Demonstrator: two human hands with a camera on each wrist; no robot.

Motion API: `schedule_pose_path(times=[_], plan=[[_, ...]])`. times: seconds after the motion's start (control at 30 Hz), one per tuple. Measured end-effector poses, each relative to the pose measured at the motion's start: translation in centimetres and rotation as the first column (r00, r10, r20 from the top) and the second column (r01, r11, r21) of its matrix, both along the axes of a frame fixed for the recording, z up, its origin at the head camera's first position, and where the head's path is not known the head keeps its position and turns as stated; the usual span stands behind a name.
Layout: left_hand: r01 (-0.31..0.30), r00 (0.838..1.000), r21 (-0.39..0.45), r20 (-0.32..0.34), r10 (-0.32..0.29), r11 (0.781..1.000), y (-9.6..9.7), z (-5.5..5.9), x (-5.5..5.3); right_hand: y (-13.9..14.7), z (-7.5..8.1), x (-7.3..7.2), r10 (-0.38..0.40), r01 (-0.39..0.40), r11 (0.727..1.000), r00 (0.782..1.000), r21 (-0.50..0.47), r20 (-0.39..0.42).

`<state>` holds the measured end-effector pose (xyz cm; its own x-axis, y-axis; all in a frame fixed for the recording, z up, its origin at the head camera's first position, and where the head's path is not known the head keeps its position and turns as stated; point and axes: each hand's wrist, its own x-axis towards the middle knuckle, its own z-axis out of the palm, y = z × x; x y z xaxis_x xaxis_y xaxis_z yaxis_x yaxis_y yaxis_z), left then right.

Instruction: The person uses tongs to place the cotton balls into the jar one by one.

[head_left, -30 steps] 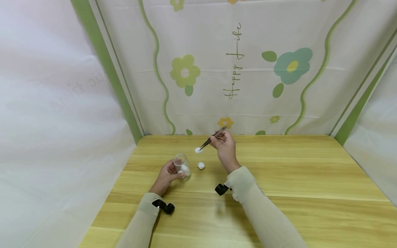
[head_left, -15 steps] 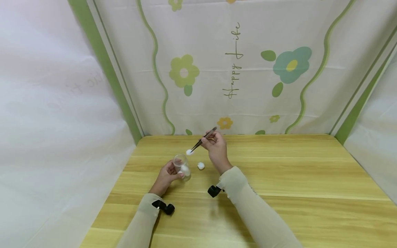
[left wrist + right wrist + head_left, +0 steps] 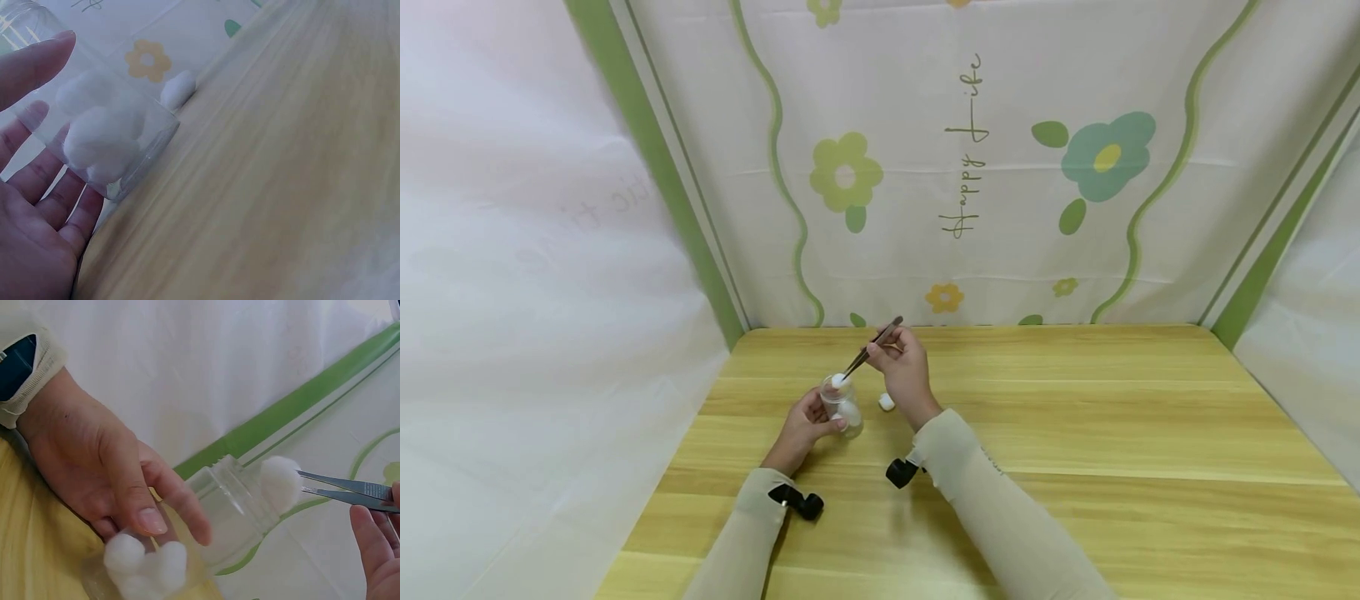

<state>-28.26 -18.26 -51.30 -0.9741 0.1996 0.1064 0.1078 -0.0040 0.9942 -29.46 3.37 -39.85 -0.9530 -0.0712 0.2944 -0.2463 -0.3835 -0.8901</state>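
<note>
My left hand (image 3: 799, 431) grips a clear jar (image 3: 831, 400) with a threaded, uncovered mouth, thumb on one side and fingers on the other. Several white cotton balls (image 3: 147, 565) lie in its bottom. Between thumb and fingers, my right hand (image 3: 904, 372) pinches a pair of metal tweezers (image 3: 872, 347). Their tips hold one cotton ball (image 3: 280, 483) right at the jar's mouth, overlapping the rim in the head view. Another cotton ball (image 3: 887, 402) lies on the table to the right of the jar, partly hidden by the right hand.
The wood-grain table (image 3: 1112, 433) spreads out to the right and front. A flowered curtain (image 3: 1022, 233) hangs at the table's back edge, with white curtain sides to left and right. Each wrist wears a small black camera (image 3: 901, 472).
My right hand has moved left with the tweezers, bringing the pinched cotton ball from beside the jar to its mouth. The left hand and jar have stayed put.
</note>
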Motion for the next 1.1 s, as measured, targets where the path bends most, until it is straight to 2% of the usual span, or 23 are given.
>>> schedule_pose_path(times=[0.17,0.27,0.3,0.4,0.5,0.53,0.93,1.1], plan=[[-0.002,1.0,-0.007,0.026,0.002,1.0,0.2,0.4,0.1,0.1,0.8,1.2,0.0,0.0,1.0,1.0,-0.009,0.008],[-0.004,0.999,-0.02,0.04,0.005,1.0,0.3,0.6,0.1,0.1,0.5,1.3,0.004,-0.004,1.0,1.0,-0.013,0.014],[-0.003,0.999,-0.024,0.051,0.005,1.0,0.4,1.0,0.3,0.1,0.4,1.2,0.006,-0.006,1.0,1.0,-0.01,0.015],[-0.009,0.999,-0.033,0.047,0.01,0.999,0.4,1.0,0.4,0.0,-1.1,0.4,0.002,-0.002,1.0,1.0,-0.003,0.009],[-0.012,0.999,-0.035,0.038,0.013,0.999,0.3,0.8,0.3,-0.1,-2.3,-0.3,-0.017,0.017,1.0,1.0,-0.004,0.001],[-0.013,1.0,-0.031,0.028,0.014,0.999,0.3,0.5,0.2,-0.1,-2.6,-0.6,-0.026,0.026,1.0,1.0,-0.004,-0.002],[-0.019,1.0,-0.027,-0.003,0.019,0.999,0.2,0.5,0.3,0.7,-2.1,-0.7,-0.029,0.028,0.999,0.999,-0.038,-0.03],[-0.027,1.0,-0.021,0.006,0.027,0.999,0.1,0.4,0.3,0.8,-2.1,-0.7,-0.026,0.025,0.999,0.999,-0.037,-0.023]])
